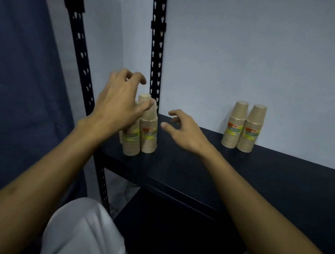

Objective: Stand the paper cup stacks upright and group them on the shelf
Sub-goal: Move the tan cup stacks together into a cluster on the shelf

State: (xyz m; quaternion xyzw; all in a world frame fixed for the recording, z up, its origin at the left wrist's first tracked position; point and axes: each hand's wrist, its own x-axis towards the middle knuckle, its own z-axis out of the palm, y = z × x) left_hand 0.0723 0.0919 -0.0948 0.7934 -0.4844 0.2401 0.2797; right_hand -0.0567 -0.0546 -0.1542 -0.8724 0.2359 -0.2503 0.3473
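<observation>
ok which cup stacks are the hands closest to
The left group of paper cup stacks, by the black upright; the left hand hovers over it. The pair of stacks by the wall stands apart, well right of the right hand.

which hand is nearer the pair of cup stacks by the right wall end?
Right. The right hand hovers over the shelf, left of that pair of stacks with a clear gap. The left hand is farther left, over the other stacks.
</observation>
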